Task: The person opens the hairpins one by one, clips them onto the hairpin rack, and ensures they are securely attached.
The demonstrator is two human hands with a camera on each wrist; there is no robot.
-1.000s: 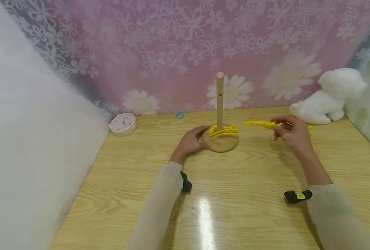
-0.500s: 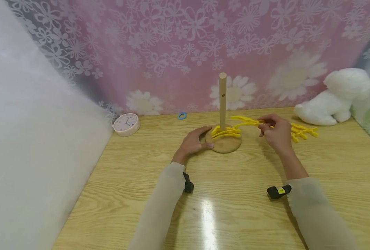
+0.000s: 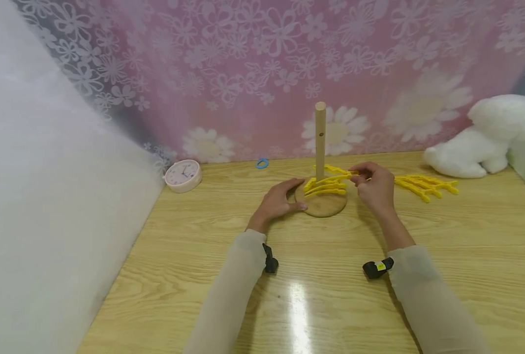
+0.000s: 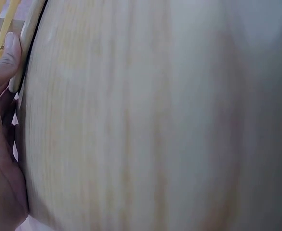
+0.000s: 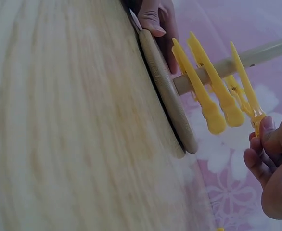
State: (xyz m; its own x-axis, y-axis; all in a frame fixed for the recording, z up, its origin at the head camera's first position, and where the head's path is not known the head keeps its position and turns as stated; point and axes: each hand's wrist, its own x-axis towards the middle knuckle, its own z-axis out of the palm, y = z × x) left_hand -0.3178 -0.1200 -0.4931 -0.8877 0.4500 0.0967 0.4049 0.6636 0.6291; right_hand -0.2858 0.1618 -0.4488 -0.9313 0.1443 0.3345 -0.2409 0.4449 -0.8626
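Observation:
A wooden stand has a round base (image 3: 322, 209) and an upright pole (image 3: 320, 140). My left hand (image 3: 280, 200) grips the left rim of the base, thumb in front and fingers behind. Two yellow alligator hair clips (image 5: 198, 91) sit one above the other on the lower pole. My right hand (image 3: 376, 189) pinches the tail end of another yellow hair clip (image 5: 246, 79). Its jaws are spread, with one arm on either side of the pole, just above the two clips. In the left wrist view, the left thumb (image 4: 8, 55) lies on the base.
Several more yellow hair clips (image 3: 426, 186) lie on the table to the right, partly behind the right hand. A white plush dog (image 3: 488, 140) sits at the back right. A blue ring (image 3: 262, 163) and a pink clock (image 3: 183, 175) are at the back left.
My right hand has moved left with its hair clip, from beside the plush dog to the pole. The clip's jaws have spread. My left hand has stayed on the base.

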